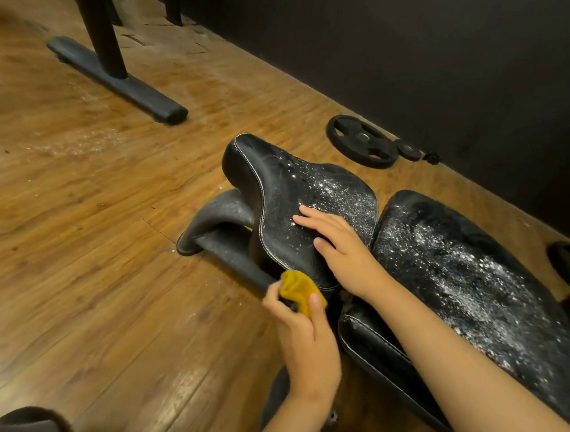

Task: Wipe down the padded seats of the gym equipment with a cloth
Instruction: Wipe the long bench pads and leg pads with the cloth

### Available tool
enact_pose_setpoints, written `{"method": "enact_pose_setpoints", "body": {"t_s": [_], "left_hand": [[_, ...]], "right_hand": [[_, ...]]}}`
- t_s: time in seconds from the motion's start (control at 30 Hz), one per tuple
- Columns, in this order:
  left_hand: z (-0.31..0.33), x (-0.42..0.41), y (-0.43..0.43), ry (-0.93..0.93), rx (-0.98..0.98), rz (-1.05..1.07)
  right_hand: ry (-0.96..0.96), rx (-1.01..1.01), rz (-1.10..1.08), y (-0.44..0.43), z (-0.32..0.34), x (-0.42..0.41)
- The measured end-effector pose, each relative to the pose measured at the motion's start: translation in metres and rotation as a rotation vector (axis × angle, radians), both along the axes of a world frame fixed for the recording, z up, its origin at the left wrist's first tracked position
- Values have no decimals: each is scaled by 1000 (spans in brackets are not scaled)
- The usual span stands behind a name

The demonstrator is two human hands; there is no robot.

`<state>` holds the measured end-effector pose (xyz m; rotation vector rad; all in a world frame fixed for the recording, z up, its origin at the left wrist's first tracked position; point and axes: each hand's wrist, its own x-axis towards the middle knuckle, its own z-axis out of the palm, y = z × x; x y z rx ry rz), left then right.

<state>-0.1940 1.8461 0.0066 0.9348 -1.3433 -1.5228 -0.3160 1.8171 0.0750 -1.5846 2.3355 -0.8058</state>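
Head cam: in the upper left of the frame a black metal foot (117, 79) of some other machine sits on the wood floor (73, 234), with whitish dust scattered around. Toward the middle, the left hand (305, 338) pinches a bunched-up yellow cloth (300, 289) between thumb and fingers, right at the near edge of the seat pad (299, 189). Can't tell if the cloth actually touches it. The pad is black, centre frame, speckled with white. The right hand (339, 246) lies flat on it, fingers straight, holding nothing. Higher up, a weight plate (361, 142) lies by the dark wall (456, 59). On the right, the longer back pad (468, 272) is speckled white too.
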Motion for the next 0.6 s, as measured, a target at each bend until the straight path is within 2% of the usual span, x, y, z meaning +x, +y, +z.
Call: {"method": "enact_pose_setpoints", "body": {"t_s": [0.1,0.17,0.33,0.47,0.6], "left_hand": [[-4,3,11,32,-31,-158],[-7,3,7,41,-26,-160],[-6,4,2,80,87,-52],[0,-3,-22,191,223,97],[5,-1,-32,178,217,105]], "right_hand": [[-27,9,3,0,0,0],[-29,15,5,-1,0,1],[-25,3,5,2,-1,0],[-38,7,0,2,-1,0],[-25,10,-5,2,0,0]]}}
